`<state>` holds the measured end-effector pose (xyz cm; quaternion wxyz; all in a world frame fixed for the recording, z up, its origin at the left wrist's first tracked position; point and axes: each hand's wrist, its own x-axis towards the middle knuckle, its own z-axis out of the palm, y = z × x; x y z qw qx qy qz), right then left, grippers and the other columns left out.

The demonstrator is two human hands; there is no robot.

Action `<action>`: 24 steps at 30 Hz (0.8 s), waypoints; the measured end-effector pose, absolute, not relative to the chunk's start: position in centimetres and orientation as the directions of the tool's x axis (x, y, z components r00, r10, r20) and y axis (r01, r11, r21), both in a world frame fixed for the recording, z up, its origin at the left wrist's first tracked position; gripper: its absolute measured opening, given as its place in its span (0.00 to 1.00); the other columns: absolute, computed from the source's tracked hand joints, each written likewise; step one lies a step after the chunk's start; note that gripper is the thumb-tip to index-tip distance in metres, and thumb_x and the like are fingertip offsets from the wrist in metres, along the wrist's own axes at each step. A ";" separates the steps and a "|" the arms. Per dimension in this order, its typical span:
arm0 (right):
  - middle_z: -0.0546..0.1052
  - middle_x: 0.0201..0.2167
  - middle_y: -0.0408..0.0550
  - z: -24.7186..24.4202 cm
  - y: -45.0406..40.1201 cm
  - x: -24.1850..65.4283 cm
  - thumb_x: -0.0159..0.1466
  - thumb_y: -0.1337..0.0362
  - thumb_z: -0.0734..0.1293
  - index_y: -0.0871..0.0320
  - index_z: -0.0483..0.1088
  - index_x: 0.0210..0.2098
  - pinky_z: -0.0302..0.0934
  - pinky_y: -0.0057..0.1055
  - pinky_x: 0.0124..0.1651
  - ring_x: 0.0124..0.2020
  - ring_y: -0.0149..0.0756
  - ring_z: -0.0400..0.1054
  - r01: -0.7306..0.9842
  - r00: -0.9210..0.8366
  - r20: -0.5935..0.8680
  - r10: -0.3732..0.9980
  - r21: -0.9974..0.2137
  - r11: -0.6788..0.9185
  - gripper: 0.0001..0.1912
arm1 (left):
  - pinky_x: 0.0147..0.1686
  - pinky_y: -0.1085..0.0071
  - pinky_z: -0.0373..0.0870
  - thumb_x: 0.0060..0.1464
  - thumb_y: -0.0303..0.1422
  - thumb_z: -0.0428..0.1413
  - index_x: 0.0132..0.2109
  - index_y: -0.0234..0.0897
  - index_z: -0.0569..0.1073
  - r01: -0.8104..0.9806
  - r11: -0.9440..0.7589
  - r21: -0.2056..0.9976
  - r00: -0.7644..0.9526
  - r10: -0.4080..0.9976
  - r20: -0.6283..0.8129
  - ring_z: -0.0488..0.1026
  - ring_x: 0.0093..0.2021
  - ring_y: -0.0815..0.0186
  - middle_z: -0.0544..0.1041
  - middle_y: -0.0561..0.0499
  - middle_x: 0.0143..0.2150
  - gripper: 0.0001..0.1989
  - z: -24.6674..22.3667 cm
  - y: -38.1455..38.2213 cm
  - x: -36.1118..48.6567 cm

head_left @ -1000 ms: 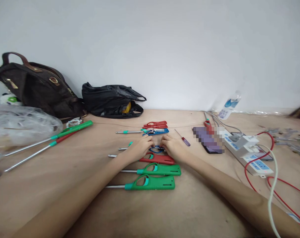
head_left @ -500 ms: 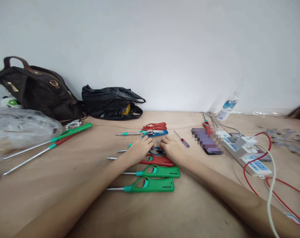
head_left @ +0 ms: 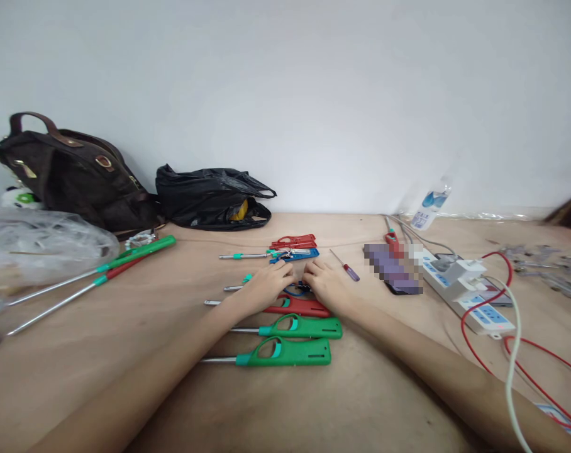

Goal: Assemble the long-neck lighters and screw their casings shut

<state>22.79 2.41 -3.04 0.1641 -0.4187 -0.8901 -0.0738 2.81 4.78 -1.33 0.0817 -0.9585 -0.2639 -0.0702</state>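
My left hand (head_left: 269, 283) and my right hand (head_left: 326, 284) meet over a blue gas lighter (head_left: 297, 290), fingers curled down and closed on its parts. Most of this lighter is covered by the hands; its metal tube (head_left: 232, 289) comes out at the left. Just behind lies another blue lighter (head_left: 307, 253), its casing apart with metal inner parts showing. In front of my hands are a red lighter (head_left: 309, 307) and two green lighters (head_left: 309, 327), laid in a row. A small screwdriver (head_left: 350, 272) rests to the right of my right hand.
Red casing halves (head_left: 297, 240) lie farther back. To the right are a phone (head_left: 392, 270), a power strip (head_left: 486, 314) with cables, a bottle (head_left: 429, 207) and loose metal parts (head_left: 544, 261). At left stand a dark bag (head_left: 68, 170), a black plastic bag (head_left: 205, 198) and longer lighters (head_left: 144, 250).
Both hands stay at the same spot, with only small finger shifts over the blue lighter. The view has moved very slightly.
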 end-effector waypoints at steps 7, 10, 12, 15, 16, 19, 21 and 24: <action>0.71 0.36 0.50 -2.4 2.4 24.0 0.66 0.72 0.59 0.61 0.70 0.36 0.59 0.33 0.45 0.41 0.36 0.64 0.678 -0.500 0.437 0.747 -0.339 0.652 0.09 | 0.47 0.67 0.64 0.60 0.23 0.45 0.46 0.36 0.71 0.492 -0.823 0.284 0.735 0.567 0.371 0.66 0.45 0.62 0.71 0.48 0.42 0.13 -0.6 4.7 2.3; 0.71 0.36 0.50 -1.7 2.1 24.8 0.65 0.70 0.60 0.60 0.70 0.35 0.60 0.33 0.45 0.41 0.36 0.64 0.669 -0.505 0.410 0.760 -0.370 0.644 0.07 | 0.43 0.70 0.66 0.59 0.25 0.45 0.42 0.35 0.72 0.528 -0.732 0.430 0.629 0.678 0.380 0.68 0.43 0.64 0.72 0.47 0.43 0.12 1.0 5.8 0.7; 0.71 0.36 0.49 -1.4 1.8 25.3 0.64 0.69 0.62 0.59 0.70 0.35 0.60 0.33 0.44 0.40 0.36 0.65 0.674 -0.538 0.359 0.763 -0.360 0.645 0.04 | 0.38 0.71 0.66 0.56 0.27 0.48 0.40 0.36 0.73 0.601 -0.663 0.446 0.618 0.740 0.266 0.70 0.39 0.64 0.74 0.49 0.41 0.10 1.8 6.8 -0.7; 0.71 0.36 0.49 -1.6 1.5 25.5 0.62 0.69 0.65 0.59 0.70 0.35 0.60 0.32 0.42 0.39 0.36 0.65 0.685 -0.577 0.299 0.760 -0.330 0.650 0.03 | 0.34 0.72 0.66 0.50 0.28 0.52 0.41 0.36 0.75 0.679 -0.594 0.431 0.634 0.770 0.063 0.71 0.35 0.64 0.76 0.51 0.37 0.11 2.1 7.9 -2.4; 0.71 0.35 0.49 -1.8 1.5 25.5 0.62 0.68 0.65 0.59 0.71 0.35 0.60 0.32 0.42 0.39 0.36 0.66 0.688 -0.585 0.288 0.758 -0.319 0.652 0.03 | 0.34 0.73 0.66 0.49 0.28 0.53 0.41 0.36 0.75 0.690 -0.590 0.419 0.643 0.765 0.018 0.71 0.36 0.64 0.76 0.50 0.37 0.11 2.0 8.1 -2.7; 0.71 0.35 0.48 -2.2 1.5 25.3 0.62 0.68 0.64 0.59 0.70 0.35 0.60 0.31 0.42 0.38 0.35 0.66 0.693 -0.596 0.281 0.752 -0.292 0.659 0.03 | 0.36 0.73 0.66 0.49 0.28 0.53 0.40 0.36 0.75 0.708 -0.599 0.375 0.661 0.748 -0.054 0.72 0.39 0.63 0.76 0.49 0.40 0.11 1.4 8.3 -2.9; 0.71 0.35 0.48 -2.4 1.5 25.2 0.63 0.69 0.63 0.59 0.70 0.35 0.60 0.31 0.41 0.38 0.35 0.65 0.700 -0.592 0.289 0.752 -0.279 0.658 0.04 | 0.37 0.72 0.66 0.49 0.29 0.53 0.40 0.36 0.75 0.717 -0.603 0.350 0.661 0.748 -0.064 0.72 0.40 0.62 0.76 0.48 0.41 0.11 1.5 8.3 -2.9; 0.71 0.34 0.48 -2.4 1.4 25.2 0.63 0.68 0.63 0.59 0.70 0.35 0.59 0.30 0.40 0.37 0.35 0.65 0.714 -0.586 0.298 0.753 -0.250 0.654 0.04 | 0.38 0.71 0.66 0.47 0.31 0.55 0.43 0.36 0.75 0.738 -0.588 0.331 0.643 0.761 -0.082 0.72 0.41 0.60 0.76 0.48 0.42 0.14 2.3 8.3 -3.2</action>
